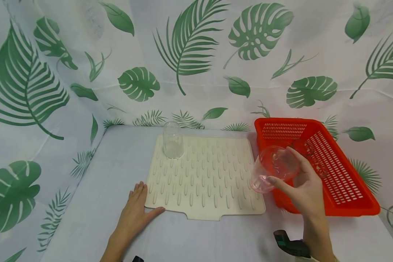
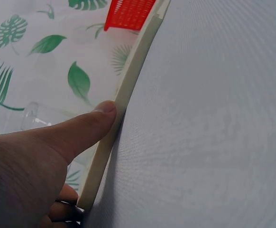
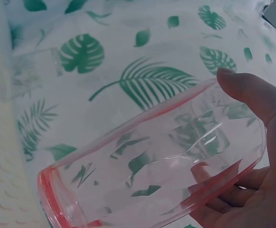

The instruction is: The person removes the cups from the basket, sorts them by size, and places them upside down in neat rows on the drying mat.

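Note:
My right hand [image 1: 306, 189] holds a clear drinking glass [image 1: 271, 167] at a tilt, above the right side of a cream ridged mat [image 1: 206, 174] and the near wall of a red basket. In the right wrist view, thumb and fingers [image 3: 252, 90] grip the glass [image 3: 152, 161] from opposite sides near one end. My left hand [image 1: 135, 211] lies at the mat's near left corner. Its thumb [image 2: 93, 126] touches the near edge of the mat [image 2: 121, 104], while the other fingers extend along the left side. Another clear glass [image 1: 173, 143] stands on the mat's far left corner.
The red perforated basket [image 1: 344, 174] sits right of the mat, with clear glassware [image 1: 319, 168] inside, partly hidden by the right hand. A pale cloth [image 1: 95, 203] covers the table. Leaf-patterned sheeting [image 1: 199, 80] rises behind and at both sides.

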The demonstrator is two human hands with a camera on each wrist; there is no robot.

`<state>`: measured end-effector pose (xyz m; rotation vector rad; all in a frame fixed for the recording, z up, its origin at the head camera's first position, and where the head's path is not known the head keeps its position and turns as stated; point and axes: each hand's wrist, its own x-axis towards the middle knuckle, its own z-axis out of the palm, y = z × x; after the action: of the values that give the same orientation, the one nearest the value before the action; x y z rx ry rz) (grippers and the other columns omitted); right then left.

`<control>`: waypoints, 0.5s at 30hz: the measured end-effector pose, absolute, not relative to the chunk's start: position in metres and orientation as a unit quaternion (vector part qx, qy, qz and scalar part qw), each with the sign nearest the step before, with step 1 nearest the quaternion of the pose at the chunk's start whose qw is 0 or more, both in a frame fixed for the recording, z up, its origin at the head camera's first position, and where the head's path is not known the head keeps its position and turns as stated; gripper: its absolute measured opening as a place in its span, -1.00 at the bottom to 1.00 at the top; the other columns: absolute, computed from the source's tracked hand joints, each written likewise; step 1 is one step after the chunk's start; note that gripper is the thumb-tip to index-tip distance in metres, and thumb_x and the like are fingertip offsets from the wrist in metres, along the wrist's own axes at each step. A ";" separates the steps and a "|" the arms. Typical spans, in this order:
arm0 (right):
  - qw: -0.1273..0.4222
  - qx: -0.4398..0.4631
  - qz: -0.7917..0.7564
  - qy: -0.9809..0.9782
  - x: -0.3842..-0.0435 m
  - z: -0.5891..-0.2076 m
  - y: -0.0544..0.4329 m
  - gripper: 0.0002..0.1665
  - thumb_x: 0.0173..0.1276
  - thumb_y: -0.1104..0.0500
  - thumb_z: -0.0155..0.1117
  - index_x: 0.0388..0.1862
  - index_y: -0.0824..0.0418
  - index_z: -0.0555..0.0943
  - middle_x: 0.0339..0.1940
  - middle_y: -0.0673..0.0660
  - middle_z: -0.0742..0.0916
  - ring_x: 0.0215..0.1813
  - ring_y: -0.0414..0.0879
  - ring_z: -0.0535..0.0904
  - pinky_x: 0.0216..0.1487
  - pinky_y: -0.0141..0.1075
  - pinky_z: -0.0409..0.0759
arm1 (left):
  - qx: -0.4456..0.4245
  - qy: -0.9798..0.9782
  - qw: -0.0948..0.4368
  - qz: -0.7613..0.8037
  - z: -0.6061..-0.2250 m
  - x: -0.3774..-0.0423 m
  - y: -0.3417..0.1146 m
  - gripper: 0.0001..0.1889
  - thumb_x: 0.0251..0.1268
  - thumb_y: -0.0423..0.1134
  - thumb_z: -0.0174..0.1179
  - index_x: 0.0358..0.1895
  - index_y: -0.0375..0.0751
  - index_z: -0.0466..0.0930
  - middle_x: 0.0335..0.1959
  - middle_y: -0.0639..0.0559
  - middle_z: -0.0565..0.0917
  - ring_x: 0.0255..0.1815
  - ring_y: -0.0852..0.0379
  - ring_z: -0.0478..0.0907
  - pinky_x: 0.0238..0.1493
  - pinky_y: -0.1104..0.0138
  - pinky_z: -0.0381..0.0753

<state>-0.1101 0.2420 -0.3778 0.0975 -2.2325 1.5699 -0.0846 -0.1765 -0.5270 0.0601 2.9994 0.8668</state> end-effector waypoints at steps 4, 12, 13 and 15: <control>0.200 0.066 0.548 -0.809 -0.110 -0.380 0.237 0.05 0.00 0.54 0.49 0.50 0.15 0.35 0.35 -0.01 0.61 0.33 -0.22 0.51 0.16 -0.61 0.54 | 0.017 0.961 0.017 0.276 -0.526 -0.085 -0.176 0.18 0.09 0.34 0.35 0.51 -0.52 0.10 0.58 -0.41 0.08 0.64 -0.33 -0.05 0.63 -0.16 -0.04; 0.186 0.097 0.550 -0.808 -0.111 -0.384 0.223 0.09 -0.06 0.54 0.53 0.50 0.19 0.34 0.34 -0.06 0.61 0.37 -0.27 0.48 0.24 -0.62 0.49 | 0.017 0.958 0.036 0.284 -0.519 -0.090 -0.175 0.19 0.11 0.36 0.33 0.54 -0.49 0.05 0.61 -0.40 0.02 0.65 -0.32 -0.10 0.62 -0.16 -0.02; 0.183 0.098 0.549 -0.810 -0.111 -0.385 0.222 0.10 -0.07 0.53 0.55 0.50 0.18 0.35 0.35 -0.08 0.60 0.37 -0.28 0.47 0.25 -0.64 0.48 | 0.020 0.957 0.037 0.286 -0.517 -0.091 -0.174 0.19 0.11 0.36 0.33 0.54 -0.49 0.04 0.61 -0.39 0.01 0.65 -0.32 -0.10 0.62 -0.15 -0.01; 0.174 0.103 0.548 -0.812 -0.111 -0.387 0.218 0.11 -0.09 0.53 0.56 0.50 0.19 0.35 0.36 -0.09 0.58 0.39 -0.30 0.45 0.28 -0.66 0.44 | 0.026 0.956 0.040 0.291 -0.512 -0.094 -0.171 0.20 0.11 0.35 0.33 0.56 -0.46 0.01 0.62 -0.36 -0.01 0.66 -0.29 -0.11 0.62 -0.14 0.02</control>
<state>-0.1106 0.2183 -0.3866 0.2929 -2.3009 1.5523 -0.0943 -0.1705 -0.5124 0.0795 2.9283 0.8917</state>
